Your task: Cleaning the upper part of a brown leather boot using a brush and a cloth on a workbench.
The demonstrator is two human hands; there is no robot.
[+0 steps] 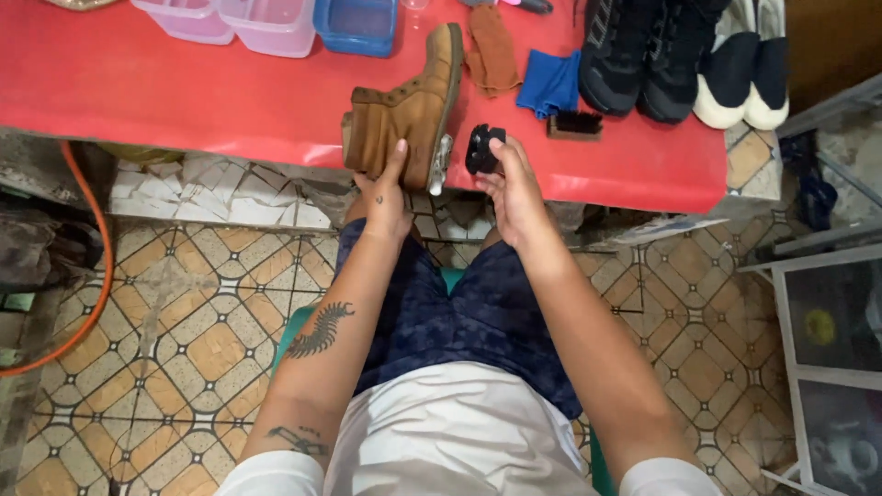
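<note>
A tan suede ankle boot (413,106) lies on its side at the near edge of the red table (184,83), its sole to the right. My left hand (383,193) grips the boot's heel end from below, thumb up on the leather. My right hand (510,188) holds a small black round object (482,149), perhaps a polish applicator, just right of the boot's sole and apart from it. I sit on a green seat (294,326) with my knees under the table's edge.
On the table lie a brown cloth (491,50), a blue cloth (549,83), a black-bristled brush (576,123), dark sneakers (643,55), white shoes (749,78), pink tubs (230,18) and a blue tub (356,23). An orange hose (96,266) curves over the tiled floor at left. A metal-framed cabinet (827,349) stands at right.
</note>
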